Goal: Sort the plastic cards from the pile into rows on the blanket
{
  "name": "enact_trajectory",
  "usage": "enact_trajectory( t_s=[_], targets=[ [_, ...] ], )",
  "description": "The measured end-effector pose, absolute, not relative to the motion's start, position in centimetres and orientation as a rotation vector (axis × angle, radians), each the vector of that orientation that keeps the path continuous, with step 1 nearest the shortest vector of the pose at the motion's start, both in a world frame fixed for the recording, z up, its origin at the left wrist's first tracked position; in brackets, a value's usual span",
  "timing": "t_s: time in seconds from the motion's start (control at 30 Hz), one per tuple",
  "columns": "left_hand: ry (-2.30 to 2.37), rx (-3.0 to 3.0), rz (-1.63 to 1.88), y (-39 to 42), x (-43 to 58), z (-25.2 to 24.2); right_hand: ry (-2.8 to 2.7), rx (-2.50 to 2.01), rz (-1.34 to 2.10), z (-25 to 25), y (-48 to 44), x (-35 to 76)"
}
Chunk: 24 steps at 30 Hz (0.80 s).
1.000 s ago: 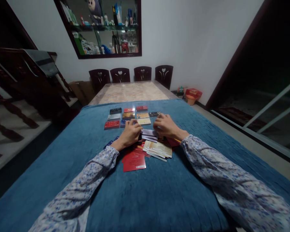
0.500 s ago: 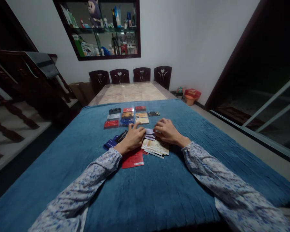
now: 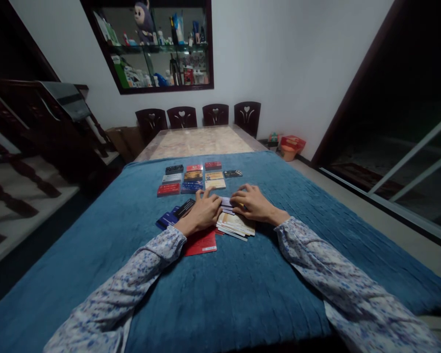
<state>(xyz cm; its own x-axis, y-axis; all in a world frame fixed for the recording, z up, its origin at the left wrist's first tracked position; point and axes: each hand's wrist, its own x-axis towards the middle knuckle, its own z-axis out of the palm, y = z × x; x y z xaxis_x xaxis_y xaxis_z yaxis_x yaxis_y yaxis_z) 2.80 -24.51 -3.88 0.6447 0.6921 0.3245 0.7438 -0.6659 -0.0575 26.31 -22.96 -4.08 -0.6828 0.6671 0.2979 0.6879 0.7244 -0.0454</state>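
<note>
A small stack of pale, purple-striped cards [image 3: 227,205] sits between my two hands, with fingers at both sides of it. My left hand [image 3: 205,208] is curled against its left edge, and my right hand [image 3: 253,202] against its right edge. Just below them lies a loose pile of cream cards [image 3: 238,224]. Red cards [image 3: 202,244] stick out from under my left wrist. Beyond that wrist rest a black card [image 3: 184,208] and dark blue cards [image 3: 165,220]. The undersides of my fingers are hidden.
Farther up the blue cloth [image 3: 264,284], several card stacks stand in rows, among them a red stack [image 3: 168,189], a blue one [image 3: 191,187] and a black card [image 3: 232,173] at the right. Dark chairs [image 3: 215,114] line the far side of the table [image 3: 206,139].
My right hand has shifted slightly left, closer to the pale cards, and its fingers are more bent around them. My left hand stays nearly in place. The view has tilted a little.
</note>
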Motion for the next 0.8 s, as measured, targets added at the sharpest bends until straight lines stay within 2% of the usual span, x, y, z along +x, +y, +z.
enact_trajectory(
  t_s=[0.6,0.8],
  targets=[
    [-1.128,-2.738,-0.397,-24.8,3.2,-4.3,-2.651,-1.08,-0.085,-3.6,-23.5,27.1],
    [-0.962,-2.723,-0.329,-24.9,3.2,-3.8,-2.651,-1.067,-0.097,-3.4,-23.5,27.4]
  ],
)
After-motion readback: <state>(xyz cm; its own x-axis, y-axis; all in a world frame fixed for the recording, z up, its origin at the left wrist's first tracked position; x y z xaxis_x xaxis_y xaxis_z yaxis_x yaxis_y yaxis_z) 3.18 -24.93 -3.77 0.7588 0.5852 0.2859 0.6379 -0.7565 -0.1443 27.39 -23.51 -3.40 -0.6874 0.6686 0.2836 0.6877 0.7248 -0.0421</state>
